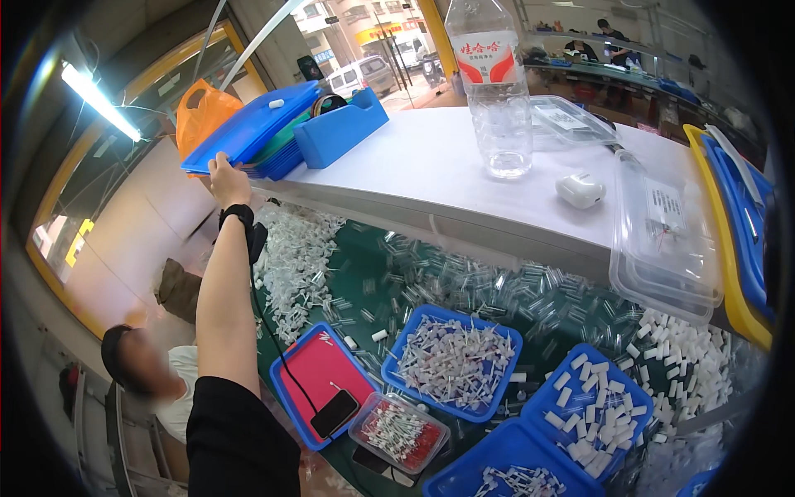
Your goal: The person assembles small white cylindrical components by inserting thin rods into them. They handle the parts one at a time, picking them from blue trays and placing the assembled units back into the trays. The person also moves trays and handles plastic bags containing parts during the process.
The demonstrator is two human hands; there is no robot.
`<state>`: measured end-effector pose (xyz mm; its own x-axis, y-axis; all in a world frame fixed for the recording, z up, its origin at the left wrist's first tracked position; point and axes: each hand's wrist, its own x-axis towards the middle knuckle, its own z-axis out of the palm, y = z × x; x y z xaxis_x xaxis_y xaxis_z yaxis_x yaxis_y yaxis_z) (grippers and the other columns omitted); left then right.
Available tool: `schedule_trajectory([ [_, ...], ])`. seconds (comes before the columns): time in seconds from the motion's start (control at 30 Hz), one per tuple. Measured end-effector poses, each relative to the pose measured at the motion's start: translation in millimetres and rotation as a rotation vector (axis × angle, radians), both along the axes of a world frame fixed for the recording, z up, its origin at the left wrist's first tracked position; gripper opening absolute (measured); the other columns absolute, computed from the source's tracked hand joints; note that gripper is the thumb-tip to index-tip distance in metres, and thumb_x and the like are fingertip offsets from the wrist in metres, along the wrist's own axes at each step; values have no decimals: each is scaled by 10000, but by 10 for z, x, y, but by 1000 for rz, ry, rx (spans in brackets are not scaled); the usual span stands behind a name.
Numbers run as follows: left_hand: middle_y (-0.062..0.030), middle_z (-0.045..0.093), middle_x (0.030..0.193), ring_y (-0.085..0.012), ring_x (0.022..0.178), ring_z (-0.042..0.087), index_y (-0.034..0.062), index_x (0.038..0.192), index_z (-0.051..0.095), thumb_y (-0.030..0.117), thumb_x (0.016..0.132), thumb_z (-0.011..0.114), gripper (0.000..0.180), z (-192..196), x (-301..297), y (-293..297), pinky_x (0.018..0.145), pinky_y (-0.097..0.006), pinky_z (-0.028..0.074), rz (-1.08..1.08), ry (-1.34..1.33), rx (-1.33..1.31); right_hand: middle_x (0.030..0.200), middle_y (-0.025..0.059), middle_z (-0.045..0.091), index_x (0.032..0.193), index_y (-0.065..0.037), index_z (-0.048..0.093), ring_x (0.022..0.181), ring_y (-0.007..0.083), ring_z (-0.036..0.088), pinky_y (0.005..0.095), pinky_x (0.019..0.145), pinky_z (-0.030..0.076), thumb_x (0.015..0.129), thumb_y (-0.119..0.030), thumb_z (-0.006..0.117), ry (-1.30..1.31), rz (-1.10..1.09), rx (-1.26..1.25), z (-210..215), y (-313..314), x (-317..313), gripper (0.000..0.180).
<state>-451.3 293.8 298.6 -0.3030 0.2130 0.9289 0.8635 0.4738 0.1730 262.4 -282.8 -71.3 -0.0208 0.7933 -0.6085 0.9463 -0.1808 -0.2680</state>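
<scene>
My left hand [228,180] reaches up to the left end of the white shelf [397,166]. Its fingers are closed on the near edge of a blue tray [248,124], which lies tilted on top of a stack of trays. One small white cylinder [276,104] rests on that tray. An orange plastic bag [204,116] stands behind it, and a blue open box [342,130] is just to its right. A black band circles my left wrist. My right hand is out of view.
Below, the green table carries blue trays of small white-and-clear plastic parts [455,362] and white cylinders [598,406], plus a phone [334,413]. A plastic bottle [499,99] and clear lidded boxes [662,224] stand on the shelf. Another person [170,381] sits at left.
</scene>
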Motion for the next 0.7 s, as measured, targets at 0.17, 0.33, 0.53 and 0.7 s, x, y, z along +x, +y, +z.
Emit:
schedule_trajectory([
  [0.17, -152, 546, 979, -368, 856, 573, 53, 958, 517, 138, 782, 602, 213, 20, 139, -42, 722, -444, 457, -20, -7, 91, 1198, 247, 472, 1194, -31, 461, 994, 408, 517, 488, 804, 448, 796, -469, 543, -45, -11, -12, -15, -78, -52, 598],
  [0.33, -155, 544, 968, -374, 857, 567, 39, 934, 513, 136, 779, 607, 206, 56, 77, -503, 720, -445, 454, -9, 75, 37, 1219, 245, 464, 1213, -34, 453, 1019, 406, 512, 488, 820, 445, 798, -472, 539, -92, 18, -52, -54, -167, -82, 610],
  [0.53, -176, 566, 937, -368, 880, 564, 34, 922, 538, 172, 753, 650, 245, 178, 52, -1152, 744, -444, 441, -71, 82, 40, 1243, 248, 441, 1243, -45, 432, 1042, 390, 505, 481, 843, 431, 786, -426, 546, -145, 67, -99, 9, -29, -229, 606],
  [0.7, -215, 593, 881, -386, 853, 563, 41, 933, 573, 308, 779, 632, 313, 327, -350, -1776, 732, -438, 434, -130, 349, -212, 1224, 267, 431, 1237, -49, 435, 1058, 364, 491, 478, 849, 408, 756, -316, 564, -40, 106, -26, -208, -252, -24, 566],
])
